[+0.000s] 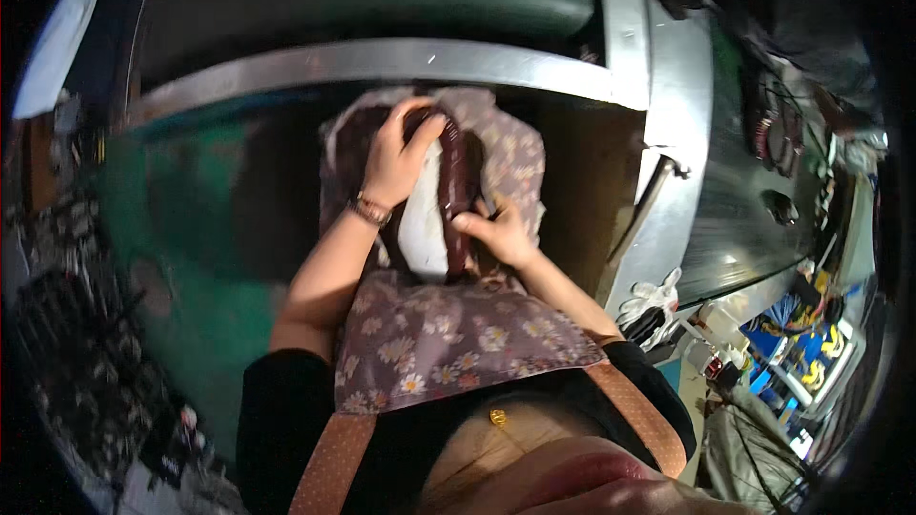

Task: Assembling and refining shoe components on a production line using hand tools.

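Observation:
A dark red leather shoe (460, 172) lies lengthwise over my lap on the flowered apron (444, 334), a long white, sole-shaped surface (423, 229) facing up. My left hand (393, 160) is wrapped over its far end, the thumb pressing on top near the white part. Lower down on the right side, my right hand (503, 234) grips the leather edge with the thumb on top. The fingers of this hand are partly hidden behind the shoe.
A metal-edged conveyor (401, 62) with a dark green belt runs across ahead. On the right, a hammer (649, 195) leans at the metal rail beside a white glove (658, 296). Dark pieces (780, 207) lie on the side belt. A blue tray (797, 353) with clutter stands lower right.

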The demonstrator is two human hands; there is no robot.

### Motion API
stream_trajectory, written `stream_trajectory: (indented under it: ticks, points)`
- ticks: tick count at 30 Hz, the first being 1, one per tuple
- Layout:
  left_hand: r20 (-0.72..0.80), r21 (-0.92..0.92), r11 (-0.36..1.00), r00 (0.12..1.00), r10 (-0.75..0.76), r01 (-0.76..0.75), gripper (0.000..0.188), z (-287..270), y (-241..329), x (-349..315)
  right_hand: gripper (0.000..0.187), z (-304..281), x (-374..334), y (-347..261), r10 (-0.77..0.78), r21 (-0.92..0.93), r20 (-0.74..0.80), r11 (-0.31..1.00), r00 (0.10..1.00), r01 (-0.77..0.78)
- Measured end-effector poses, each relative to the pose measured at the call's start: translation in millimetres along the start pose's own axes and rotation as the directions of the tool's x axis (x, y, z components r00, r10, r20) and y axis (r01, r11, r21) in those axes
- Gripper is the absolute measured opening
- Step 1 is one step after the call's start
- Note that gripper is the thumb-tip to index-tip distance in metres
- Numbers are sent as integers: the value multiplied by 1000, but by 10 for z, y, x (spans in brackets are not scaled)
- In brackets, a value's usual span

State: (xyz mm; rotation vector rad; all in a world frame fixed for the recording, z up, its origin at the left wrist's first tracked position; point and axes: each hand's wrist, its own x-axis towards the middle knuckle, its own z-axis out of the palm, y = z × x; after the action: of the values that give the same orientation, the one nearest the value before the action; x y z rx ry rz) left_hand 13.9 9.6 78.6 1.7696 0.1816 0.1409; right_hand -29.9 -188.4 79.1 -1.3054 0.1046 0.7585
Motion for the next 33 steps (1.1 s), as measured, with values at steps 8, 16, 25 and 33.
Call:
stream_trajectory:
  ticks: [8,16,25,33]
  points:
    - [196,-397,890,968,-157,225,38,-226,-92,-119,38,-32,-8,155,86,-87,-38,992,996,-89]
    - [75,-240,963,991,-109,124,51,-134,14,-147,33,3,-70,60,125,-125,-31,984,992,-128]
    - [42,-272,962,999,-19,30,39,-59,-112,-70,28,-51,-41,50,67,-36,-42,997,997,-69]
    - [64,-499,862,996,-61,84,33,-102,-586,-70,20,-261,-161,5,-63,-201,-315,980,947,-2]
